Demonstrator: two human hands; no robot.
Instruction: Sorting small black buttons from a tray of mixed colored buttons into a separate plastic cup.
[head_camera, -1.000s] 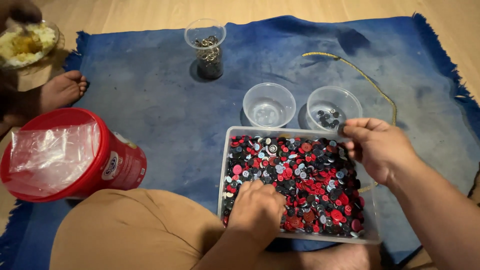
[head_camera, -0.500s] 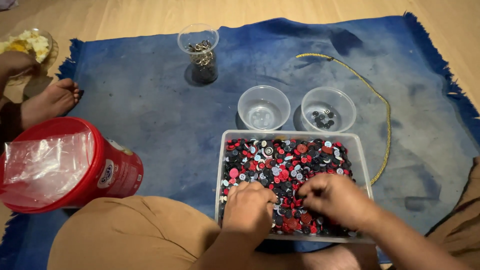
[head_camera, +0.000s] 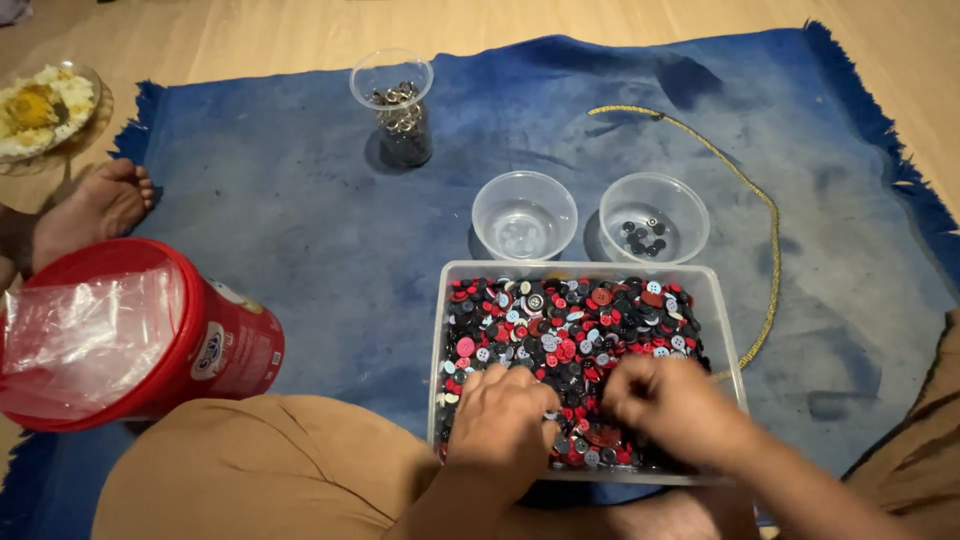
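Hands dig in a clear tray (head_camera: 722, 330) of buttons (head_camera: 570, 330) at the blue mat's (head_camera: 300, 230) near edge: left hand (head_camera: 505, 415) fingers curled together, right hand (head_camera: 670, 405) blurred, finger state unclear; bare mat lies left.

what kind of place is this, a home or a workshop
Most likely a home floor, not a workshop. A blue rug lies on a wooden floor, a bare foot rests at its edge by a plate of food, and both hands sort a tub of buttons.

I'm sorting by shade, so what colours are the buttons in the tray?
Mostly red and black, with some pale blue, grey and pink buttons, seen in the head view.
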